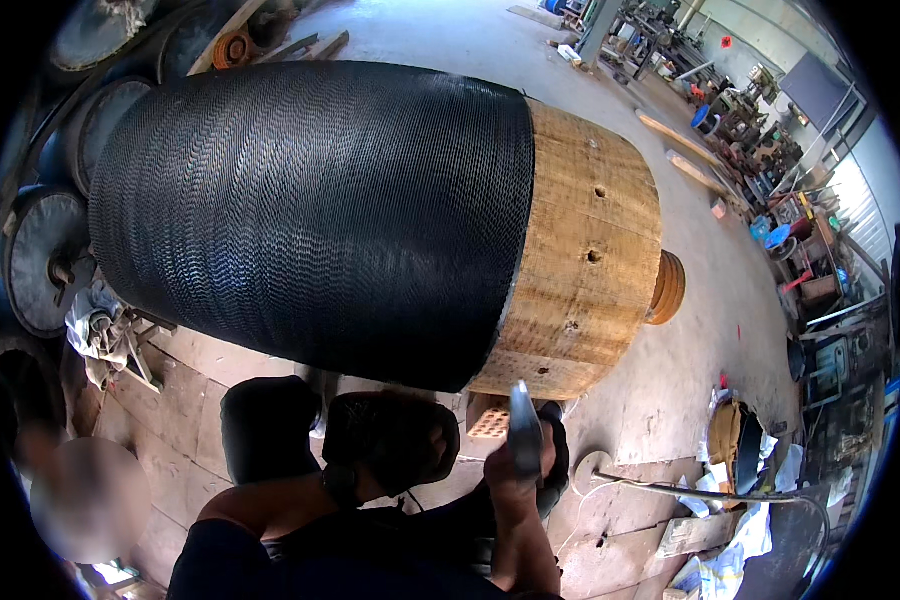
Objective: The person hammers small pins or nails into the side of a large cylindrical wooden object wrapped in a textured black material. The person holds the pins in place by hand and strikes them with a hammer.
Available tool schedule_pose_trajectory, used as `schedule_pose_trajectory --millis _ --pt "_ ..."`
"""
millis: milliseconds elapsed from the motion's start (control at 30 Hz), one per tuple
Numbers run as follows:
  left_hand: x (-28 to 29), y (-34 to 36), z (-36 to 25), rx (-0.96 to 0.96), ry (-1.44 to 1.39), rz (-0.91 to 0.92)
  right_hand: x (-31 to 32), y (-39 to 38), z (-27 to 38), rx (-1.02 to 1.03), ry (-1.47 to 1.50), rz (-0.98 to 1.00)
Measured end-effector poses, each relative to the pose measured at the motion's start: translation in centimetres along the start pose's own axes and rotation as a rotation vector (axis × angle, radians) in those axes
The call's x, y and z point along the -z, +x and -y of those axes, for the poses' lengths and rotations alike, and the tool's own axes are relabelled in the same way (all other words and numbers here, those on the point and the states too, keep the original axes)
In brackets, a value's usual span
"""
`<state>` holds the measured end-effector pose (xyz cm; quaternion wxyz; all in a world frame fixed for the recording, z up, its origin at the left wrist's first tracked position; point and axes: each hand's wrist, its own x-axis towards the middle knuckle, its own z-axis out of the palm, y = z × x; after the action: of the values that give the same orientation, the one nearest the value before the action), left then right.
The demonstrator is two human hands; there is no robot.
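A large barrel-shaped roll [320,220], wound closely in black ridged material, lies across the view in front of me. Its right end is a pale wooden section [580,250] with several dark holes in it. My right hand [515,470] is closed round a grey metal tool [524,430], its narrow bright tip pointing up near the lower edge of the wood. I cannot make out the tool's exact kind. My left hand [425,455], below the black winding, is in deep shadow against something dark. Its fingers hardly show, and a dark watch is on that wrist.
A perforated brick [489,423] lies under the wooden end. Dark round drums [45,260] stand along the left, near a crumpled cloth [100,325]. A round base with a curved rod [595,472] stands at lower right, beside paper scraps. Timber and machinery line the far right.
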<state>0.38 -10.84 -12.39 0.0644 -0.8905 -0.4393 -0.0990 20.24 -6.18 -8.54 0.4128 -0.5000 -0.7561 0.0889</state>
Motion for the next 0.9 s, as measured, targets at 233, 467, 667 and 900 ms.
schedule_pose_trajectory --millis 233,467,667,900 --pt "0.9 1.0 0.4 0.091 -0.102 -0.113 -0.4 2.5 2.0 0.129 0.07 -0.243" --pt "0.3 0.9 1.2 0.023 0.11 -0.175 -2.8 3.1 0.0 -0.088 -0.078 -0.068" --pt "2.2 1.3 0.4 -0.033 0.038 -0.059 -0.4 1.3 1.0 0.063 -0.061 -0.003" --pt "2.0 0.9 0.6 0.077 -0.137 -0.066 -1.4 2.3 1.2 0.012 0.075 -0.221"
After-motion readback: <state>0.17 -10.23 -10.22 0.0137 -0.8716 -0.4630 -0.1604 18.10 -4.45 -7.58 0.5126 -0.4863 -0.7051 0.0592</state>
